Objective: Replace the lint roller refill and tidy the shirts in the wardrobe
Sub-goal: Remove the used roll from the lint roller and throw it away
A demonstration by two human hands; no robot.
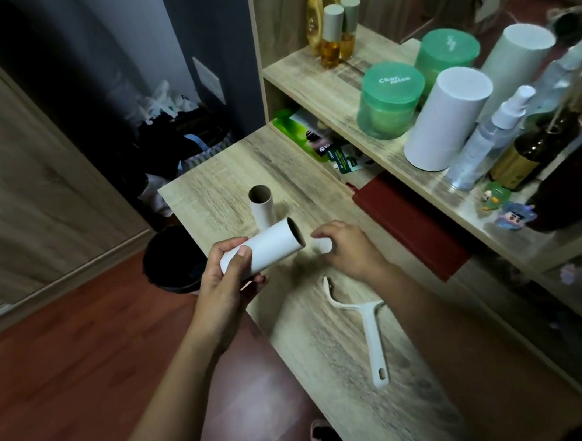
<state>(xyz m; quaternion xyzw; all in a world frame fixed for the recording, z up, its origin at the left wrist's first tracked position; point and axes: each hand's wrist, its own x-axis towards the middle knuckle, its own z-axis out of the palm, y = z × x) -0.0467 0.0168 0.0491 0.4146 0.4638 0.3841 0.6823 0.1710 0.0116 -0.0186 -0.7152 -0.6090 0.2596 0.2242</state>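
Gripping refill roll (266,246): left hand (221,287) | pinching white piece (322,245): right hand (349,249)

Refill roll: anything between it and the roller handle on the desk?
Nothing on the desk. The left hand holds the refill roll; the handle lies nearer the person. Only the right hand, pinching a small white piece, sits between them.

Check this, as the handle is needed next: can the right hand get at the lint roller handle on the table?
Probably yes. The lint roller handle lies uncovered on the table close by the right hand, though that hand pinches a small white piece.
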